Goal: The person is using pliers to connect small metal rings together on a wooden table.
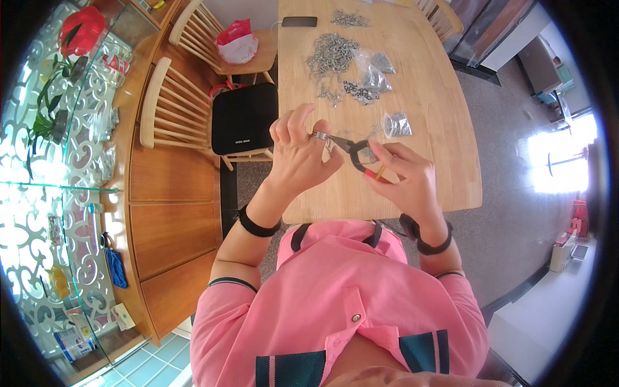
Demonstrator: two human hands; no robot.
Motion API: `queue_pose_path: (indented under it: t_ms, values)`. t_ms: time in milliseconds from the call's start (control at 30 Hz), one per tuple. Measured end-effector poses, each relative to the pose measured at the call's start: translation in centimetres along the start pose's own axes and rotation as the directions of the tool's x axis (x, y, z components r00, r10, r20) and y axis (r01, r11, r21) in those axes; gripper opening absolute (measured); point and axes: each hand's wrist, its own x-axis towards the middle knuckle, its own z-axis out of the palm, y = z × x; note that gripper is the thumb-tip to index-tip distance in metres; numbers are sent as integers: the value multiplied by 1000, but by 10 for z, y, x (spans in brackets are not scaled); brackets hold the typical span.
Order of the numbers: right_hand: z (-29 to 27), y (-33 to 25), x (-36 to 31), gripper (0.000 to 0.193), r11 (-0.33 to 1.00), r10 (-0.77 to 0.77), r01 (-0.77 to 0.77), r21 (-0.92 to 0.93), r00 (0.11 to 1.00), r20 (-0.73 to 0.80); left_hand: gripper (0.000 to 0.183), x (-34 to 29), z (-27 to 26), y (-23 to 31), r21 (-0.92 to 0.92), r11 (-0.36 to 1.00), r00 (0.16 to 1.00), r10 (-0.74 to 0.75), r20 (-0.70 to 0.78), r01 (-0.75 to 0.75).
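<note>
Above the near part of the table my right hand [412, 180] is closed round a pair of pliers [355, 151] with dark jaws and black and red handles. A yellow strip [382, 170] shows by the fingers of that hand. The pliers' jaws point left and meet a small shiny metal piece [320, 135] at my left hand [298, 151]. My left hand is closed on this piece with bent fingers. The exact kind of the piece is too small to tell.
On the wooden table [425, 77] lie a big heap of metal parts [332, 55], a smaller heap [350, 19], dark clips [360, 92], clear bags of parts [375, 76] and a silvery packet [396, 124]. A phone [299, 22] lies at the far left. Chairs [161, 106] stand left.
</note>
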Motion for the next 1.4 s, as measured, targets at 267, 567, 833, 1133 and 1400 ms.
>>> queue_pose_path:
  t_ms: [267, 567, 833, 1133, 1400]
  values:
    - [4, 2, -1, 51, 999, 25, -25, -44, 1000, -8, 35, 7, -6, 1, -62, 997, 992, -31, 125, 39]
    - [4, 10, -1, 47, 998, 63, -64, -10, 995, -77, 15, -16, 20, -19, -481, 835, 929, -91, 359, 268]
    - [13, 45, -11, 46, 968, 252, -252, -5, 967, -28, 21, -43, 38, -36, -537, -18, 519, -231, 823, 843]
    - [46, 98, -53, 54, 857, 514, -511, -62, 840, 175, 23, -60, 117, -79, -107, -232, 67, -174, 983, 967]
    - [37, 115, -93, 49, 692, 722, -717, -86, 689, 64, 18, 24, 214, -135, 74, -112, -82, -71, 994, 991]
